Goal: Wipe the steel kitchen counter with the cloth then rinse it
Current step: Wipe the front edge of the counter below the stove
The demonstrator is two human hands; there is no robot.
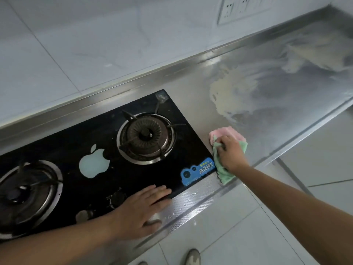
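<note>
The steel counter [282, 104] runs from lower left to upper right, smeared with pale foamy streaks [235, 92] right of the stove. My right hand [232, 153] presses a pink and green cloth [227, 133] onto the counter beside the stove's right edge, fingers closed over it. Flat and empty, my left hand [142, 209] rests with fingers spread on the front edge of the black stove and the counter's front strip.
A black glass gas stove [107, 134] with two burners [146, 137] is set in the counter at left. Tiled wall with sockets [242, 8] stands behind. The counter's front edge drops to a tiled floor [248, 226], where a shoe [193, 257] shows.
</note>
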